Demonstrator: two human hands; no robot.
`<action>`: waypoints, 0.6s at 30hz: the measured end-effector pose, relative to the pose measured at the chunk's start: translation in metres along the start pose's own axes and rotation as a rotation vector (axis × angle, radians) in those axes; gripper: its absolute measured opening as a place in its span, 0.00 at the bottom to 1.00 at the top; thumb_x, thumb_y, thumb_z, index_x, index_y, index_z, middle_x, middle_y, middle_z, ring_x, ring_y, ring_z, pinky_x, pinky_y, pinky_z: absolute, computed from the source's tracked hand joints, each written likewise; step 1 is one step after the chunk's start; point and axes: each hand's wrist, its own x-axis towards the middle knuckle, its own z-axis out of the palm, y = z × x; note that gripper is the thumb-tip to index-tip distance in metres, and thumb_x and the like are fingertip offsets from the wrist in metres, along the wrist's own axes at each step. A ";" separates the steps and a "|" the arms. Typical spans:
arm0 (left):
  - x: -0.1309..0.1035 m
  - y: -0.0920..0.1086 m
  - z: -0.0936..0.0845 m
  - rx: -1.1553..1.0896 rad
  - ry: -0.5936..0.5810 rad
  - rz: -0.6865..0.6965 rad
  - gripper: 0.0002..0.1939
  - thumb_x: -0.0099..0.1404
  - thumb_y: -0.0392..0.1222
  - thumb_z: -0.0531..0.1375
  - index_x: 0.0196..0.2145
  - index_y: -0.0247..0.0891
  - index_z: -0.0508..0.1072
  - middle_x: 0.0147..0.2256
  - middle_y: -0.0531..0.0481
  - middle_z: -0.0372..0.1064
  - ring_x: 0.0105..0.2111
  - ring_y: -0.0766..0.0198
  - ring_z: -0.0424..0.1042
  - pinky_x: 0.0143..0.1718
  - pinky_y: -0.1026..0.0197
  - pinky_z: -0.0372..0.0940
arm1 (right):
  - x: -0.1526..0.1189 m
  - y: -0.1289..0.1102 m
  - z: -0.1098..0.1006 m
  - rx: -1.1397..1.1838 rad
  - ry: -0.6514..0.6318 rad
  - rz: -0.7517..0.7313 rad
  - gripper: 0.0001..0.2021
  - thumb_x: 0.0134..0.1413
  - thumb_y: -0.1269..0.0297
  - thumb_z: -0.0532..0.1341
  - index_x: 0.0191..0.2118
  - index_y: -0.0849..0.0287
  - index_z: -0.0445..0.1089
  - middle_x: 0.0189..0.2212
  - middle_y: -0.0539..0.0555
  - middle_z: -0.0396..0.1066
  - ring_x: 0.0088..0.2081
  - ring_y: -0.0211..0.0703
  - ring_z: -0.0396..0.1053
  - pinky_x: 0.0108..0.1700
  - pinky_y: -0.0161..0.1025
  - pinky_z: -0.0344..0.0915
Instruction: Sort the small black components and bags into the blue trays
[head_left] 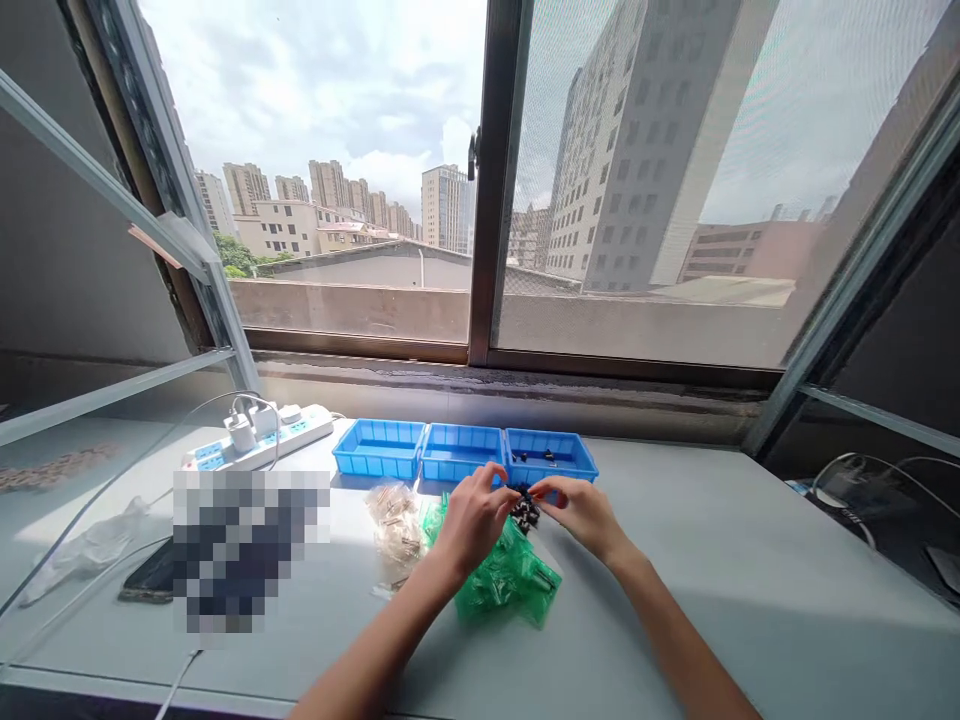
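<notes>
Grey counter (697, 570) spans the lower frame. At lower centre lies a green bag (502, 583), small black parts (527, 514) at its upper edge. Left hand (476, 518) and right hand (581, 512) have bent fingers at the parts; whether clamped on any, I cannot tell. Beyond stand blue trays (461, 470) below a window (495, 250).

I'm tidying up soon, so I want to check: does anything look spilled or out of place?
One oddity: a mottled brown patch at the far left of the pale table, beyond crumpled clear plastic, breaks the plain surface; stain, spill or reflection, I cannot tell.
</notes>
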 end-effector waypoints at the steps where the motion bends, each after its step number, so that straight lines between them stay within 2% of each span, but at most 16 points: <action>1: 0.000 0.001 -0.001 -0.005 0.001 0.005 0.03 0.60 0.34 0.61 0.28 0.40 0.73 0.37 0.51 0.66 0.30 0.66 0.67 0.29 0.63 0.64 | 0.000 -0.001 0.000 -0.025 -0.039 -0.008 0.09 0.49 0.60 0.58 0.31 0.52 0.76 0.28 0.50 0.76 0.26 0.41 0.69 0.29 0.36 0.62; 6: 0.001 0.008 -0.004 -0.025 -0.008 -0.002 0.06 0.56 0.36 0.65 0.24 0.38 0.71 0.36 0.51 0.67 0.30 0.65 0.68 0.29 0.63 0.63 | -0.002 -0.007 -0.004 -0.079 -0.142 0.018 0.09 0.48 0.58 0.60 0.30 0.53 0.76 0.32 0.50 0.76 0.26 0.39 0.67 0.31 0.36 0.61; 9: 0.001 0.010 -0.006 -0.039 0.002 -0.003 0.10 0.59 0.42 0.63 0.23 0.38 0.70 0.35 0.50 0.67 0.31 0.64 0.68 0.29 0.62 0.63 | -0.003 -0.010 -0.007 -0.093 -0.201 0.052 0.09 0.48 0.58 0.60 0.30 0.54 0.76 0.33 0.50 0.75 0.26 0.39 0.67 0.32 0.36 0.61; 12: 0.002 0.012 -0.008 -0.038 0.006 0.002 0.12 0.62 0.43 0.59 0.22 0.37 0.70 0.35 0.49 0.66 0.31 0.64 0.68 0.29 0.62 0.63 | -0.003 -0.011 -0.009 -0.094 -0.247 0.071 0.08 0.47 0.59 0.60 0.30 0.54 0.75 0.33 0.50 0.75 0.27 0.39 0.67 0.32 0.37 0.60; 18: 0.002 0.012 -0.007 -0.022 -0.056 -0.024 0.11 0.64 0.41 0.56 0.25 0.38 0.71 0.35 0.49 0.66 0.31 0.64 0.67 0.31 0.61 0.63 | -0.005 -0.003 -0.004 -0.018 -0.200 0.078 0.10 0.45 0.59 0.59 0.34 0.54 0.74 0.37 0.51 0.74 0.27 0.40 0.66 0.32 0.38 0.61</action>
